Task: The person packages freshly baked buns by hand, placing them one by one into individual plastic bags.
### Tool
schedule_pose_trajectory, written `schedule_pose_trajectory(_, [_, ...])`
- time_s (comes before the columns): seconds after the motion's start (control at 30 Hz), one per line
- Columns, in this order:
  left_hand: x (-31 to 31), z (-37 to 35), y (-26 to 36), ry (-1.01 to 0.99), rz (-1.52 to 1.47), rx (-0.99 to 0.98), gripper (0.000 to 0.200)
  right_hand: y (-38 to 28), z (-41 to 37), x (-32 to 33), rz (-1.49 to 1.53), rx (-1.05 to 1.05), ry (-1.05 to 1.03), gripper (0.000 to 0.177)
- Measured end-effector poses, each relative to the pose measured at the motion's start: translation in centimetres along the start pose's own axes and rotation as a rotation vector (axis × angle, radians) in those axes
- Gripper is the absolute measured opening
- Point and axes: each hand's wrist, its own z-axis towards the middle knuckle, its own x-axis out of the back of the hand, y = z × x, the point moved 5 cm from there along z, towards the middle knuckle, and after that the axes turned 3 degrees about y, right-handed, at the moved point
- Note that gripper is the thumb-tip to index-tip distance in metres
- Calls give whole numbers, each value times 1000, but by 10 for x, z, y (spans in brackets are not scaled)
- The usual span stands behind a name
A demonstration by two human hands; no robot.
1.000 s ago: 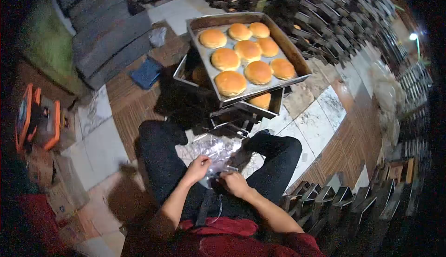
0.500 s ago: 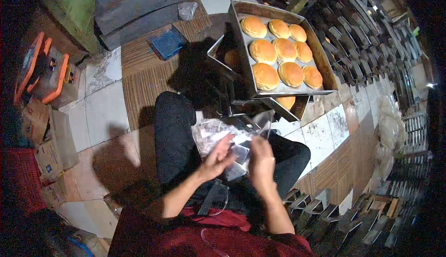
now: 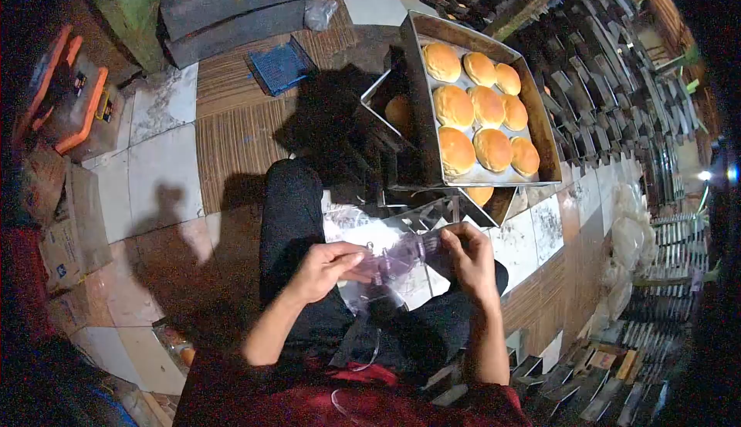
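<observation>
Between my two hands a clear plastic bag (image 3: 397, 261) is stretched out above my lap. My left hand (image 3: 328, 269) pinches its left side between thumb and fingers. On the other side my right hand (image 3: 471, 256) grips the bag's right edge. Just beyond my hands stands a metal tray (image 3: 423, 111) with several round golden buns (image 3: 486, 107) in rows. It rests on more trays set at an angle, and a bun (image 3: 480, 194) shows in the one below.
A blue plastic basket (image 3: 282, 67) lies on the floor at the far left. Clear bins with orange handles (image 3: 93, 111) and a cardboard box (image 3: 65, 249) stand at left. Stacked metal pans (image 3: 594, 95) fill the right, near plastic bags (image 3: 629, 234).
My hands have moved apart, spreading the clear bag that was bunched and blurred between them. The view has shifted slightly, and the trays appear a little lower and further right.
</observation>
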Motion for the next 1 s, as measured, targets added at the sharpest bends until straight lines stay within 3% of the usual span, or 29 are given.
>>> schedule_pose_trajectory(0.03, [3, 2, 0, 2, -10, -2, 13, -12, 4, 0, -32, 9, -116, 16])
schedule_pose_trajectory(0.07, [10, 3, 5, 98, 166, -92, 11, -15, 11, 2, -57, 2, -124, 16])
schedule_pose_trajectory(0.1, [17, 5, 10, 194, 343, -184, 10, -30, 16, 4, -169, 104, -14, 16])
schedule_pose_trajectory(0.17, [26, 15, 10, 279, 241, -271, 11, -50, 23, -8, -266, 273, -180, 17])
schedule_pose_trajectory(0.2, [35, 18, 11, 342, 186, -321, 10, -65, 29, -3, -223, 184, -246, 19])
schedule_pose_trajectory(0.23, [42, 18, 12, 405, 131, -366, 10, -53, 61, 24, -339, 326, 49, 24])
schedule_pose_trajectory(0.27, [42, 20, 14, 387, 31, -328, 10, -52, 93, 47, -151, 214, 233, 31])
schedule_pose_trajectory(0.3, [41, 21, 14, 390, 25, -324, 10, -51, 128, 61, -213, 330, 385, 36])
schedule_pose_trajectory(0.33, [42, 24, 11, 402, -116, -291, 11, -33, 160, 61, -169, 264, 309, 37])
schedule_pose_trajectory(0.37, [43, 26, 8, 413, -257, -262, 12, 7, 202, 63, -606, 216, 233, 44])
schedule_pose_trajectory(0.4, [46, 29, 7, 310, -296, -311, 13, 12, 204, 48, -719, 247, 254, 48])
schedule_pose_trajectory(0.47, [43, 28, 12, 330, -295, -333, 13, 0, 200, 34, -829, 183, 249, 55])
schedule_pose_trajectory(0.53, [45, 28, 11, 316, -329, -365, 13, 4, 207, 40, -823, -49, 127, 67])
schedule_pose_trajectory(0.57, [46, 26, 12, 329, -330, -369, 13, -9, 199, 38, -743, -34, 94, 60])
schedule_pose_trajectory(0.63, [45, 26, 17, 307, -198, -377, 13, 0, 190, 45, -679, 259, 276, 51])
schedule_pose_trajectory(0.67, [45, 26, 15, 308, -155, -354, 14, -32, 157, 26, -487, 273, 319, 55])
schedule_pose_trajectory(0.7, [44, 27, 13, 308, -153, -349, 14, 5, 172, 27, -287, 168, 201, 59])
schedule_pose_trajectory(0.77, [39, 33, 12, 273, -156, -337, 15, -6, 166, 27, 537, -67, -127, 52])
schedule_pose_trajectory(0.83, [38, 34, 12, 238, -90, -359, 15, -35, 142, 35, 652, 87, -76, 51])
schedule_pose_trajectory(0.97, [29, 35, 9, 110, 83, -325, 20, -45, 55, 25, 792, 46, -175, 54])
schedule_pose_trajectory(1.0, [24, 34, 9, 27, 129, -313, 28, -50, 34, 16, 390, 106, -159, 56])
